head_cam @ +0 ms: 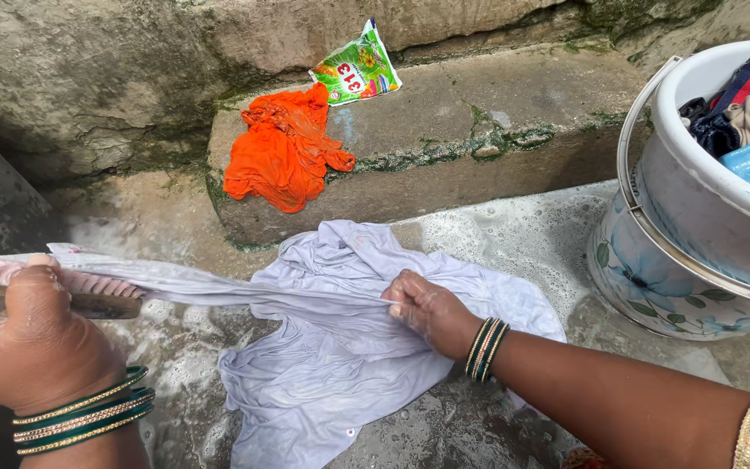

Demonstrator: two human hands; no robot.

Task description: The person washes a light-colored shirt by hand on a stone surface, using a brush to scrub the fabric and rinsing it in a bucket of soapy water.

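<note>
One wet lilac shirt takes up most of the soapy stone floor in front of us, and that's the piece we're on rn. Judging by the suds everywhere it's soaped already, and scrubbing looks maybe partway thru: one strip is pulled tight, the rest lies crumpled and flat. Rinsing and wringing aren't done yet afaict.

Over on the right the white bucket sits inside a flowered one, w/ more clothes piled in it, so plenty left imo. An orange cloth lies on the stone step, well apart from the shirt, w/ a green detergent packet just beside it.

Our right hand rests on the shirt's middle, fingers pinched shut on a fold of fabric. From there the taut strip runs left to our left hand, which is clenched around a pink-bristled scrub brush by its wooden handle; bristles touch the strip's far end, right at the thumb.
</note>
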